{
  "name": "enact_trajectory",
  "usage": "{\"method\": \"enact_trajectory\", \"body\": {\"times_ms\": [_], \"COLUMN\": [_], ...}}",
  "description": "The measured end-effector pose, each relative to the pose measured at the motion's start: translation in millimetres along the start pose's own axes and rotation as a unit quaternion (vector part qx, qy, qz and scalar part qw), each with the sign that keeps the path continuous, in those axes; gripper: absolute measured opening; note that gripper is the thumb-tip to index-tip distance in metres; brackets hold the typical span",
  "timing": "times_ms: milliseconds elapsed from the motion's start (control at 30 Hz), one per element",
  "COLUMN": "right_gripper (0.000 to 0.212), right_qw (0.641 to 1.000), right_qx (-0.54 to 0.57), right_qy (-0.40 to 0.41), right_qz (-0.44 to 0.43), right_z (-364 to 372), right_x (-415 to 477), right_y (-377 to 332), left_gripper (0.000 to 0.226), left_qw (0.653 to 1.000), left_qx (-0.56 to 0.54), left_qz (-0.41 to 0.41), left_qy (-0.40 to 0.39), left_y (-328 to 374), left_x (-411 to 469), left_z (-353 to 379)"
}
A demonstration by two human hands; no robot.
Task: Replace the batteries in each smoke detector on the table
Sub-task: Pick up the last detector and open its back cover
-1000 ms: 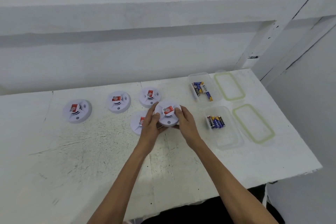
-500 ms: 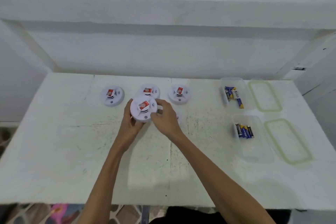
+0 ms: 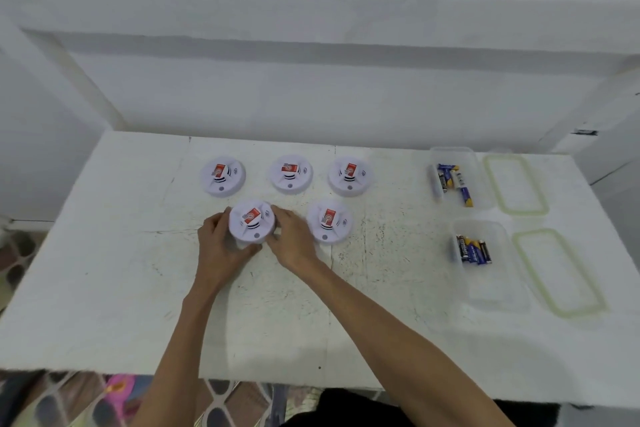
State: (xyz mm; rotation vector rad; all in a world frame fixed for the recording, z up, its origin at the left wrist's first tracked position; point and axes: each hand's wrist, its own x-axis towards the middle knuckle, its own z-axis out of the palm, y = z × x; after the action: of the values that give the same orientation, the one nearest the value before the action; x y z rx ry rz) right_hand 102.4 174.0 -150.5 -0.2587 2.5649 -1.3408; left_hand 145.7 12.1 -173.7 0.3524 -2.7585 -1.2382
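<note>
Five smoke detectors [image 3: 291, 173]: at the desk [image 3: 104, 288], one held.
Hands: left hand [image 3: 216, 248] and right hand [image 3: 294, 244] curl round the held detector [image 3: 251, 224].
Other four: three behind the held detector, one just right of it.

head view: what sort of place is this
Likely a plain work or test bench: a scuffed white table against a bare white wall, smoke detectors laid out in rows, and clear tubs of batteries.
</note>
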Motion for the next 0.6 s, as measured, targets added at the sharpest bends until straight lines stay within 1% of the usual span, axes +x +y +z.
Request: {"method": "enact_trajectory", "body": {"times_ms": [33, 133, 167, 267, 333, 467, 533, 600], "right_gripper": [0.053, 0.050, 0.049, 0.042, 0.037, 0.031, 0.033, 0.039], "right_qw": [1.000, 1.000, 0.999, 0.999, 0.997, 0.988, 0.983, 0.977], "right_qx": [-0.001, -0.010, -0.016, -0.022, -0.016, -0.044, -0.063, -0.086], "right_qy": [0.003, 0.016, 0.020, 0.029, 0.050, 0.114, 0.149, 0.176], "right_qz": [-0.003, -0.019, -0.023, -0.039, -0.064, -0.090, -0.087, -0.083], "right_z": [0, -5, -7, -23, -36, -60, -71, -79], "right_x": [0, -4, -5, -10, -14, -20, -21, -22], "right_y": [0, -5, -6, -7, -5, 10, 21, 29], "left_gripper": [0.088, 0.108, 0.109, 0.108, 0.109, 0.105, 0.103, 0.101], "left_qw": [1.000, 1.000, 0.999, 0.997, 0.996, 0.995, 0.992, 0.988], "left_qx": [0.008, 0.027, 0.030, 0.073, 0.085, 0.029, 0.021, 0.026], "left_qz": [-0.001, -0.008, -0.013, 0.003, 0.021, 0.096, 0.116, 0.132], "left_qy": [0.001, 0.005, 0.006, -0.002, -0.001, -0.017, -0.040, -0.071], "left_y": [-1, 3, 6, 6, 12, 46, 59, 68], "left_x": [1, 2, 2, 8, 10, 3, 2, 4], "left_z": [1, 3, 3, 6, 9, 19, 27, 39]}}
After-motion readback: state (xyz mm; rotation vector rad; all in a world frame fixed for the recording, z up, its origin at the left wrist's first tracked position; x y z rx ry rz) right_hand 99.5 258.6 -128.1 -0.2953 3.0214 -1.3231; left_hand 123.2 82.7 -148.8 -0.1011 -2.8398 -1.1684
